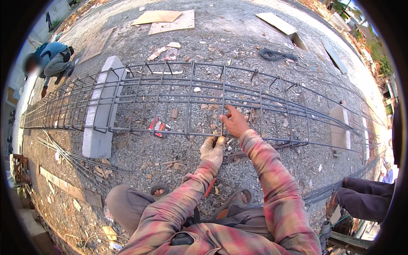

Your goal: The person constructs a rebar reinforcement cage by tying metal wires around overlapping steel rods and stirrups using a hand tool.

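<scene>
A long rebar cage (191, 102) of dark bars and square stirrups lies across in front of me. My left hand (212, 151), in a pale work glove, is closed at the near bottom bar, its fingertips at the foot of one stirrup (222, 91). Just above and to the right, my bare right hand (235, 122) is closed with thumb and forefinger on the upright side of that same stirrup. Whether a small piece of wire is between the gloved fingers I cannot make out.
A pale concrete block (99, 114) props the cage at left, another block (340, 127) at right. One person (55, 59) crouches by the cage's far left end; another person's legs (365, 197) show at right. Loose rods (70, 153) and a wire coil (277, 55) lie on gravel.
</scene>
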Demonstrator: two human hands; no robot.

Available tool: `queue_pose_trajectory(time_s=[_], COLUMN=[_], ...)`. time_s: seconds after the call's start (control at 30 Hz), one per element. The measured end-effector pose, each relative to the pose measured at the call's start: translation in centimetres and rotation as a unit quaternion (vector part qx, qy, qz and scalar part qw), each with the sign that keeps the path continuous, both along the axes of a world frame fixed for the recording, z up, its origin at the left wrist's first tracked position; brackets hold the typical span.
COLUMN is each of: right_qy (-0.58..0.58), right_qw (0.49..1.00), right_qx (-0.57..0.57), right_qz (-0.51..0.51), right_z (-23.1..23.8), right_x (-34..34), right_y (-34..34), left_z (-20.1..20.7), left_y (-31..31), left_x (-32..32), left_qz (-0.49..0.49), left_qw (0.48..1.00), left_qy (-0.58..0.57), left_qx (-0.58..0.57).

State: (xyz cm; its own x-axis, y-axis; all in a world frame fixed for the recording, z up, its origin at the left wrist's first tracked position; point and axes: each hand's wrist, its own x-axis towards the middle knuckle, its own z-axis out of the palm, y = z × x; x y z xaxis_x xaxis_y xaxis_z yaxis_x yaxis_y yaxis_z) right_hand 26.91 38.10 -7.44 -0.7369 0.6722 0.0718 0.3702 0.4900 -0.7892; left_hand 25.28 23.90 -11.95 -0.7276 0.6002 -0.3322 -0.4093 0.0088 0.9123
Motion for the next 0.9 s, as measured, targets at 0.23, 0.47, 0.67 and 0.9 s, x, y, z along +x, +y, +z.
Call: queue_pose_trajectory(time_s=[0.23, 0.47, 0.67, 0.9], right_qy=[-0.252, -0.203, -0.03, 0.036], right_qw=[0.963, 0.974, 0.985, 0.986], right_qx=[0.072, 0.02, -0.037, -0.125], right_qz=[0.065, 0.095, -0.168, -0.101], right_z=[4.3, 1.9, -1.5, -5.6], right_x=[-2.3, -2.3, -2.1, -1.8], right_y=[-1.7, -1.8, -1.1, -0.2], left_z=[-0.5, 0.2, 1.0, 0.7], left_y=[0.1, -0.1, -0.3, -0.2], left_x=[0.0, -0.1, 0.1, -0.2], left_qz=[0.01, 0.015, 0.006, -0.038], left_qw=[0.999, 0.997, 0.996, 0.996], left_qy=[0.035, 0.068, 0.063, -0.08], left_qx=[0.02, -0.036, -0.067, 0.009])
